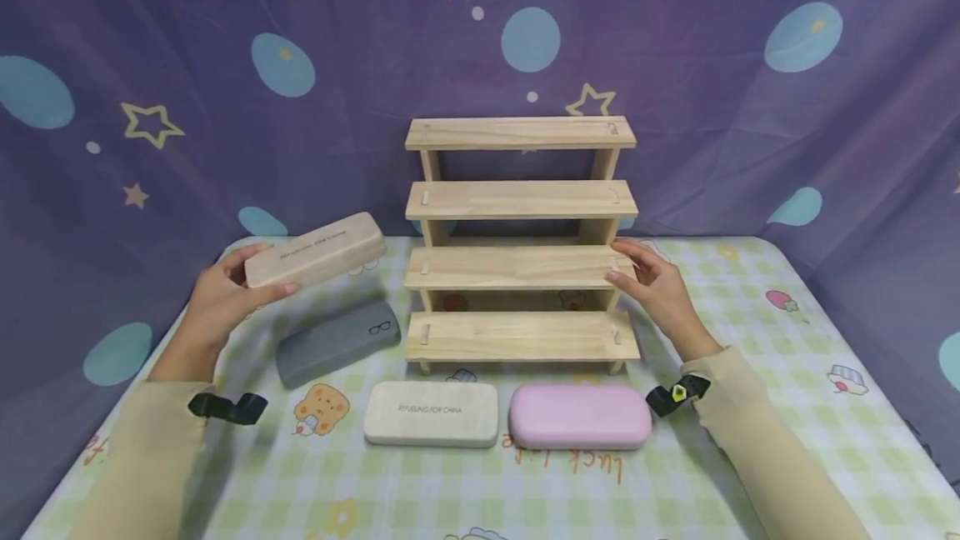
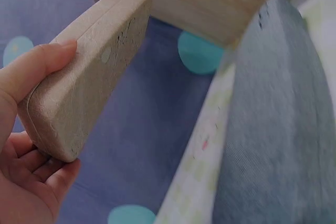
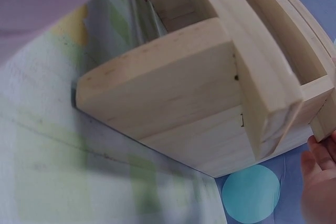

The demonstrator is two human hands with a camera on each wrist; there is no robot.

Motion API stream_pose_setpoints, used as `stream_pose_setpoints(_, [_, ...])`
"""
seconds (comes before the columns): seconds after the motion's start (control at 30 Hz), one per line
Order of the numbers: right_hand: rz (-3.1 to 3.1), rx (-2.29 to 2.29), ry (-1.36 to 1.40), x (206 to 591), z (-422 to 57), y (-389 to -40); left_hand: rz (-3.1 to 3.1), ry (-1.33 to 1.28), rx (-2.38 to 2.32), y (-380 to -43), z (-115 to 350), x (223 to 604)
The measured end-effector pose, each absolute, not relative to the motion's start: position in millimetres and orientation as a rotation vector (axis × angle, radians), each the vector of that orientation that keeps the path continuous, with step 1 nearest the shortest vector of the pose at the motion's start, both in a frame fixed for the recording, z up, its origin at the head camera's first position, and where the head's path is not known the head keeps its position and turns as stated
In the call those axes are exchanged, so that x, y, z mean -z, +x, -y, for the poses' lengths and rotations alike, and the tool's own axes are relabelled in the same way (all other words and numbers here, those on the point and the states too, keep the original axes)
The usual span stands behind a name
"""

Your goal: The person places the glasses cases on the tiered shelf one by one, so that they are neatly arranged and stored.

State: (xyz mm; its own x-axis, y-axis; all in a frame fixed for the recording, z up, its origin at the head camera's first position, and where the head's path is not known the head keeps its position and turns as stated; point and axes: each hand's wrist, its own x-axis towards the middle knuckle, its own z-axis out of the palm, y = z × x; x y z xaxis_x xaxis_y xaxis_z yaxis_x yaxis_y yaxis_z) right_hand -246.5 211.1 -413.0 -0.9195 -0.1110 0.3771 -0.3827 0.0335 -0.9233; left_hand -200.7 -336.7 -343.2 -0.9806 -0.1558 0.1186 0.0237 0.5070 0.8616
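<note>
My left hand (image 1: 217,300) grips a beige glasses case (image 1: 322,250) by its near end, raised and tilted with its far end up to the right. In the left wrist view the thumb lies along one side of the case and the fingers curl under the other. Below it a grey-blue glasses case (image 1: 339,343) with a small glasses print lies slantwise on the table. My right hand (image 1: 660,290) pinches the right end of one tier of a four-tier wooden display stand (image 1: 517,267), thumb in front and fingers behind; the right wrist view shows only part of that hand.
A cream glasses case (image 1: 431,427) and a pink glasses case (image 1: 581,417) lie side by side before the stand. Under everything is a green checked tablecloth (image 1: 420,494). A purple patterned curtain (image 1: 360,65) hangs close behind the stand.
</note>
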Motion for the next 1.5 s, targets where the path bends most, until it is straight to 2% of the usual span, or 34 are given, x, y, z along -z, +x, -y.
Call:
stream_pose_setpoints(0.17, [2.114, -1.986, 0.515, 413.0, -211.0, -246.8, 2.606, 0.117, 1.412, -196.5, 329.5, 328.1])
stream_pose_setpoints(0.63, [2.177, -1.954, 0.48, 409.1, -211.6, -245.0, 2.506, 0.03, 1.623, -196.3, 314.9, 300.0])
stream_pose_setpoints(0.97, [2.197, -1.94, 0.463, 408.4, -212.7, -244.1, 2.49, 0.017, 1.681, -205.7, 293.7, 284.6])
stream_pose_setpoints(1.5, [2.219, -1.943, 0.44, 408.0, -212.3, -244.1, 2.434, -0.286, 1.737, -229.2, 251.9, 274.5])
